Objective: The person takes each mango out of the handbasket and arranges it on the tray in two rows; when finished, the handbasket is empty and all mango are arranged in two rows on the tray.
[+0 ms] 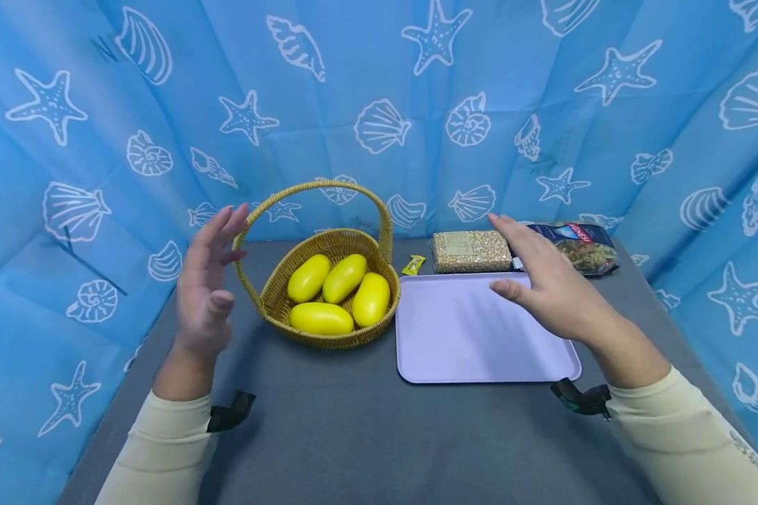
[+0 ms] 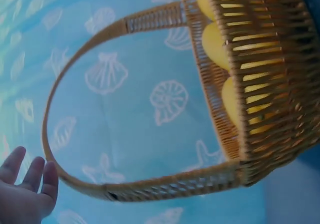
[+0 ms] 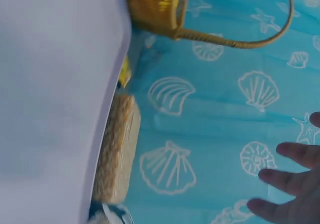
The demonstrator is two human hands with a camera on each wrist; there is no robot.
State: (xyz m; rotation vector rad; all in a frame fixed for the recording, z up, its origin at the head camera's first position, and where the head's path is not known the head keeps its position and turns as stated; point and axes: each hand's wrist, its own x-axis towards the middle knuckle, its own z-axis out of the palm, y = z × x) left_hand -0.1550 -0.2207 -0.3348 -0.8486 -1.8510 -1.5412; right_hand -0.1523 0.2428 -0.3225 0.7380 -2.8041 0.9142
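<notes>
My left hand is raised at the left of the wicker basket, its fingers relaxed and holding nothing. In the head view its fingertips overlap the tall basket handle; whether they touch it I cannot tell. Several smooth yellow oval fruits, perhaps mangoes, lie in the basket. My right hand hovers above the right part of a pale purple tray, thumb apart from the extended fingers, holding nothing. In the right wrist view, the right fingers are spread against the curtain.
Behind the tray lie a clear pack of pale grains, a dark pasta bag and a small yellow wrapped candy. A blue curtain with shell and starfish prints encloses the grey table at the back and sides.
</notes>
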